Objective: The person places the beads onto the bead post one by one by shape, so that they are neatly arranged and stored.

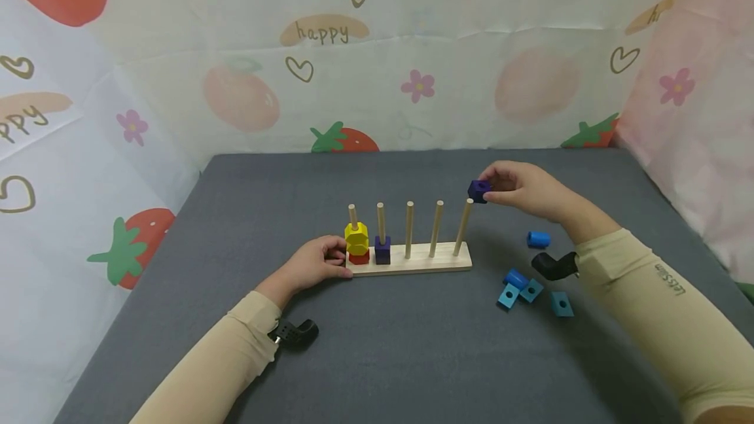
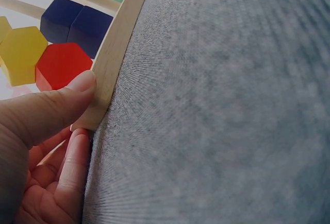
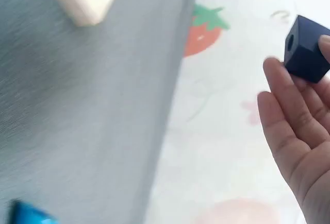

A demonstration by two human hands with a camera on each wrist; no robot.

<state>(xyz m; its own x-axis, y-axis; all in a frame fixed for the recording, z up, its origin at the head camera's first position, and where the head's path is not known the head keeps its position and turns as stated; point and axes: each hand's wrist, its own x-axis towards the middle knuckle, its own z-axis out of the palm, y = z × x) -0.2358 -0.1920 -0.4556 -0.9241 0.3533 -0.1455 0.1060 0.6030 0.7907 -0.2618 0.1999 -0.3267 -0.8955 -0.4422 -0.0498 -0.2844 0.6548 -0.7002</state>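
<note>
A wooden peg board (image 1: pixel 432 259) with several upright pegs stands on the grey cloth. My left hand (image 1: pixel 314 262) grips its left end, thumb (image 2: pixel 77 87) along the front edge and fingers curled at the end face. On the leftmost peg, yellow hexagonal blocks (image 1: pixel 356 239) sit above a red block (image 1: pixel 359 258). A dark blue block (image 1: pixel 382 251) is at the bottom of the second peg. Above and just right of the rightmost peg's tip, my right hand (image 1: pixel 521 190) pinches another dark blue block (image 3: pixel 308 49), whose hole shows.
Right of the board lie blue cylinders (image 1: pixel 538 239) and light blue blocks (image 1: pixel 561 304) with holes, loose on the cloth (image 1: pixel 377 352). A printed curtain (image 1: pixel 377 103) rises behind the table's far edge. Black wrist devices (image 1: pixel 297 334) hang from both sleeves.
</note>
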